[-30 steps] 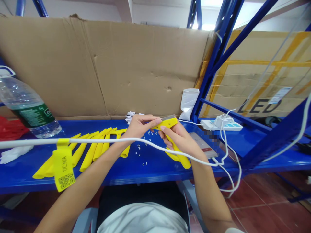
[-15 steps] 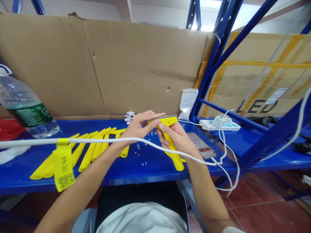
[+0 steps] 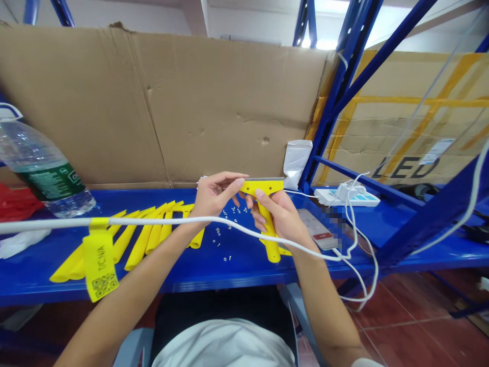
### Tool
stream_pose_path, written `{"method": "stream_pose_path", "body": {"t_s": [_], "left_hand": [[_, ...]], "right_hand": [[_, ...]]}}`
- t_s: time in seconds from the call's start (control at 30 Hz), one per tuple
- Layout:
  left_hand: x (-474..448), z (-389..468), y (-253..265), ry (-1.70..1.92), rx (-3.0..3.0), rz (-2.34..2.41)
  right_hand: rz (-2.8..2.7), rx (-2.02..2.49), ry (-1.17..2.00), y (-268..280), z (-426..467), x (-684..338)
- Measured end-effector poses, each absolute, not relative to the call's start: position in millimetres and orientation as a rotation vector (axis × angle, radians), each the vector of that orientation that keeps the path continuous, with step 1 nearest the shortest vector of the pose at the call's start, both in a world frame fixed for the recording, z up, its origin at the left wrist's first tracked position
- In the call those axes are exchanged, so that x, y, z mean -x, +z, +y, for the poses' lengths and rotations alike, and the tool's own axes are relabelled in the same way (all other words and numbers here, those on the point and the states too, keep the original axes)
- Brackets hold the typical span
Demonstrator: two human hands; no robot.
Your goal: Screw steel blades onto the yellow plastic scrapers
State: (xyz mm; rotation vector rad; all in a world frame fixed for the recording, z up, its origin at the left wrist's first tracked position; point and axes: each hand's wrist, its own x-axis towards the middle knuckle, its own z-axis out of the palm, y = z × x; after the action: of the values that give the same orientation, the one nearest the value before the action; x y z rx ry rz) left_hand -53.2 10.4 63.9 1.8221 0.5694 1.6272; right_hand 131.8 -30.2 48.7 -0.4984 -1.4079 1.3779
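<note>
My right hand is wrapped round the handle of a yellow T-shaped scraper, its thumb near the neck. The scraper stands upright with its wide head on top, and a thin grey strip runs along the head's upper edge. Two small dark holes show in the head. My left hand pinches the head's left end between thumb and fingers. Beneath the right hand, another yellow piece lies partly hidden on the blue table. Small screws and nuts are scattered left of the scraper.
Several yellow handles lie in a row at left. A white cable with a yellow tag crosses in front of my forearms. A phone and a power strip are at right, a water bottle at left. Cardboard stands behind.
The scraper has turned so its head lies level and faces me, its handle more upright. My left hand has shifted slightly left and now grips the head's left end.
</note>
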Motion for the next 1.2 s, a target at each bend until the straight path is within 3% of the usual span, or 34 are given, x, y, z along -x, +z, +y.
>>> {"method": "stream_pose_path", "body": {"t_s": [1.0,1.2], "left_hand": [[54,10,62,1.604,-1.854,0.702],[89,-28,23,1.541,-2.020,0.905]], "right_hand": [[-1.496,0.679,1.123,51,-27,-144],[-1.426,0.632,1.088,55,-29,-147]]}}
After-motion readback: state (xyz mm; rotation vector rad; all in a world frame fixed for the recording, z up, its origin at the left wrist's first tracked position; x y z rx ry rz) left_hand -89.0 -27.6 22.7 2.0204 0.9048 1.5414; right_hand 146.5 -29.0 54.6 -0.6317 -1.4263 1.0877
